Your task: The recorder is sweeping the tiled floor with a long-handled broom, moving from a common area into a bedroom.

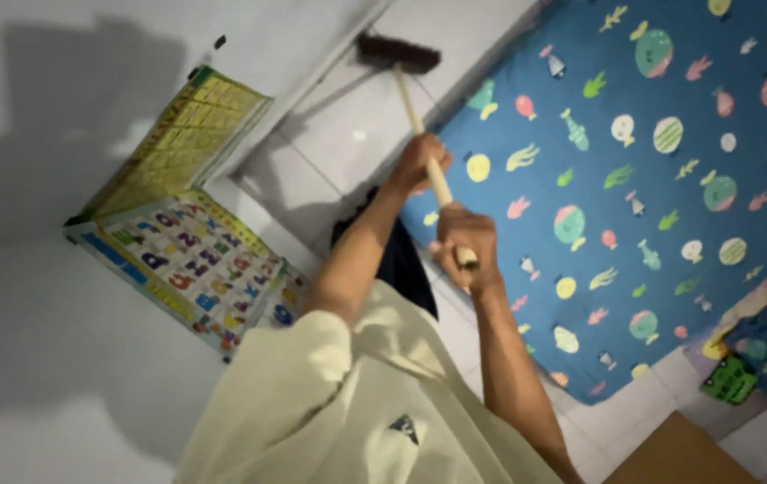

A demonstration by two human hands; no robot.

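Two hands on a broom beside a patterned mattress.

I see the blue fish-print mattress (670, 179) flat on pale glossy tiles; just beside it the wooden-handled broom (398, 54), dark bristles at the wall. My left hand (419, 163) clasps mid-handle; my right hand (466, 242) clenches its end.

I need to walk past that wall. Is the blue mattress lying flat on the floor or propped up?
Flat. The blue mattress lies spread on the tiled floor, its edge along the tiles, beside the broom.
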